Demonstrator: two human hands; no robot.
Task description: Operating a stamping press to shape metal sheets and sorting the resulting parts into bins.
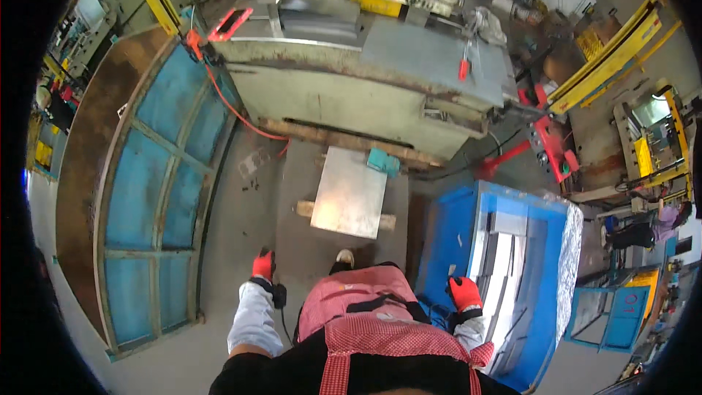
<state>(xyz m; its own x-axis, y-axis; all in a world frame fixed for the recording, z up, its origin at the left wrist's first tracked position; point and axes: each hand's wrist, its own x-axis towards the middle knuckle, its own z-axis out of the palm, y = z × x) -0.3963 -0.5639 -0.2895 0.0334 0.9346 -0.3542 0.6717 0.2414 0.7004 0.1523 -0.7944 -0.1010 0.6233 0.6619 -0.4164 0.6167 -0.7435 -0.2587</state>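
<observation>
Head view, looking straight down at workshop floor.

Left hand: red glove, hanging at side over bare concrete floor, fingers curled loosely downward; nothing seen in it, grip state cannot be told for certain. Dark cuff at wrist, pale sleeve behind.

Right hand: red glove, fingers drawn together, resting at or just above near-left rim of blue bin. Contact with rim cannot be confirmed. Nothing visibly held.

Blue bin: open-topped, standing immediately to the right of the body, holding stacked grey metal sheets on edge; sheets lie just right of right hand, apart from it. Crinkled foil-like wrap along bin's far side.

Flat metal plate: bright, roughly square, lying ahead of the feet on wooden battens, between both hands and forward of them; well apart from left hand, nearer centre line. Small teal block at plate's far right corner.

Grey shearing machine beyond plate, orange cable trailing from its left end. Red-handled tool on machine top. Blue-panelled frame on floor to the left. Red-checked apron and one shoe toe below.
</observation>
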